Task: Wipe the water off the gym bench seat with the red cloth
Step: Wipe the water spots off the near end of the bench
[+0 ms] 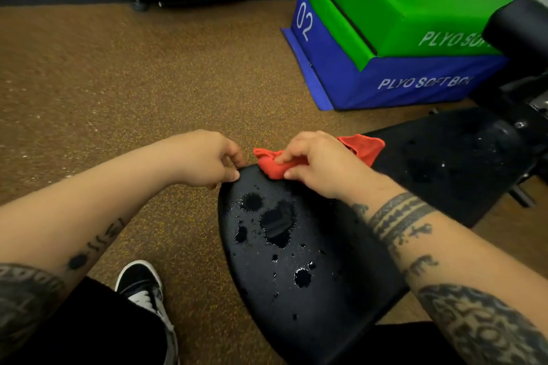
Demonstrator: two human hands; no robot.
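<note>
The black gym bench seat [323,305] runs from the bottom middle toward the upper right, with several puddles and drops of water [277,227] on its near part. At the seat's far left corner my right hand [318,164] grips the bunched red cloth [271,164], and another part of the cloth sticks out past the hand on the right. My left hand [207,160] sits beside it, its curled fingers on the seat's far left edge. More drops glint on the black back pad [450,163].
A stacked green and blue plyo soft box [394,47] stands on the brown speckled floor [103,98] at the upper right. The bench's black roller pad and frame [519,29] are at the far right. My shoe [142,287] rests left of the seat.
</note>
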